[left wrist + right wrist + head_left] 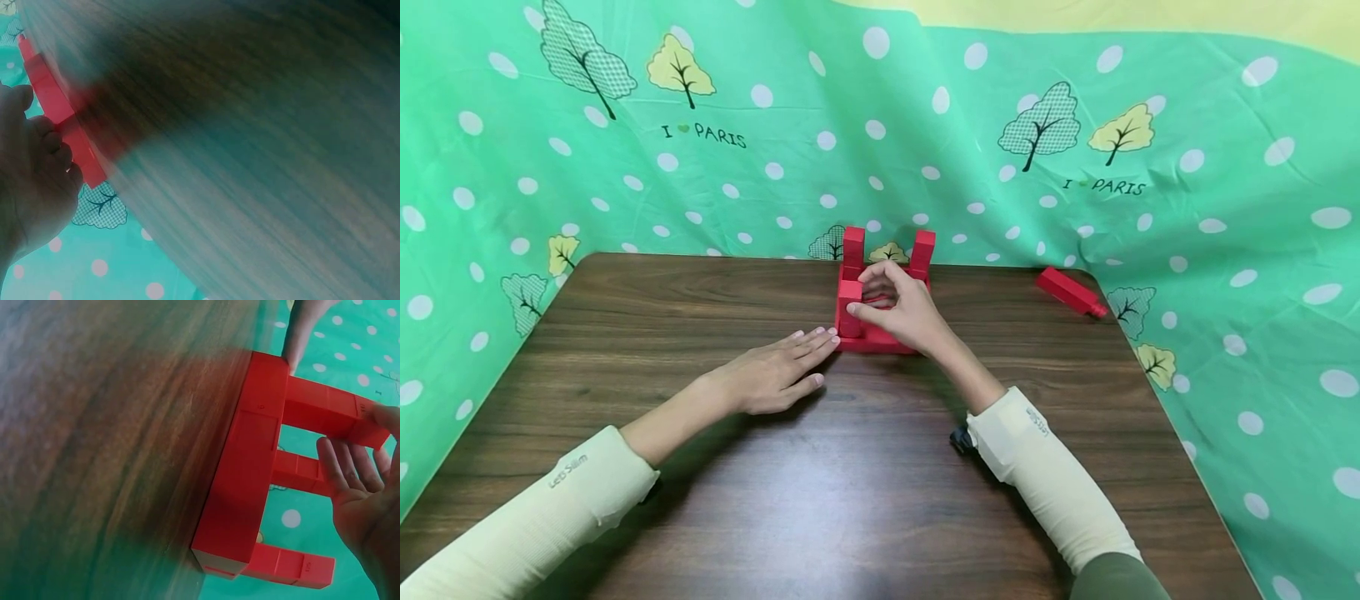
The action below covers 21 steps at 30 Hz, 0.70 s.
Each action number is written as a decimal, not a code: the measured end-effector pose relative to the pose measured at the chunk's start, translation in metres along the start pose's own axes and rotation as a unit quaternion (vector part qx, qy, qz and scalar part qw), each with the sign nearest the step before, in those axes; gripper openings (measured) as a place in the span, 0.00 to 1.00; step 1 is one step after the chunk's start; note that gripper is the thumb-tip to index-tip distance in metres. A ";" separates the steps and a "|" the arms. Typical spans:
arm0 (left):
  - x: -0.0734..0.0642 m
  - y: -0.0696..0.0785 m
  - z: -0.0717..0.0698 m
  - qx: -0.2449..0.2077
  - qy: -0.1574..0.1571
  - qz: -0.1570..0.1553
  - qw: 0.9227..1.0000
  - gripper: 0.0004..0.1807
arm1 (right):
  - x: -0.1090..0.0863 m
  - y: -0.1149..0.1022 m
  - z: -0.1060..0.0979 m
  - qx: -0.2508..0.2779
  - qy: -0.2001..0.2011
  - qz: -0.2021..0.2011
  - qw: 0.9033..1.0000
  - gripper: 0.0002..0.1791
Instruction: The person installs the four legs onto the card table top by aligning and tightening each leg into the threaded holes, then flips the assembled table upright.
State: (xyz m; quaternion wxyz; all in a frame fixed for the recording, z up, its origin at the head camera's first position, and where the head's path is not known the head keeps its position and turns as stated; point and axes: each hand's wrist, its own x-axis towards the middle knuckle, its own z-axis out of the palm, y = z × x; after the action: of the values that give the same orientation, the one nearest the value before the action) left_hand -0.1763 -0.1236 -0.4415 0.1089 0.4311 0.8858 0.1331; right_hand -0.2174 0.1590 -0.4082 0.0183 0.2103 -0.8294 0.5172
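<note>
A small red stool-like frame (pixel 880 343) lies upside down near the table's far edge, three square legs standing up from it. My right hand (pixel 912 312) reaches over the frame, thumb and fingers curled about the upper end of the near left leg (pixel 850 315). In the right wrist view the thumb lies against that leg (pixel 325 407), with the fingers on its other side. Flat and low, my left hand (pixel 775 373) has its straight fingertips at the frame's near left corner. The left wrist view shows it alongside the red frame (pixel 59 109).
A loose red leg (pixel 1070 292) with a narrow threaded-looking end lies near the table's far right corner. The dark wooden table (pixel 865 500) ends just behind the frame. A green dotted cloth (pixel 880 100) hangs behind the table and along its sides.
</note>
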 end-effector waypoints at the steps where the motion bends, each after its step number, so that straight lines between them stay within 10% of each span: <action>1: 0.000 0.000 0.000 0.000 -0.001 -0.001 1.000 0.38 | 0.000 0.000 0.000 -0.001 0.002 0.000 1.000 0.23; 21: 0.000 0.001 0.002 -0.003 0.004 -0.003 1.000 0.38 | -0.004 0.001 -0.004 -0.019 0.001 -0.015 1.000 0.26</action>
State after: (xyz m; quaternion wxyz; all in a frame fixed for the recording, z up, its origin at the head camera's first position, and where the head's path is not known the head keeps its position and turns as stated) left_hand -0.1748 -0.1231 -0.4427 0.1072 0.4276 0.8870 0.1376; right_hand -0.2147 0.1642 -0.4079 0.0306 0.2217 -0.8361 0.5009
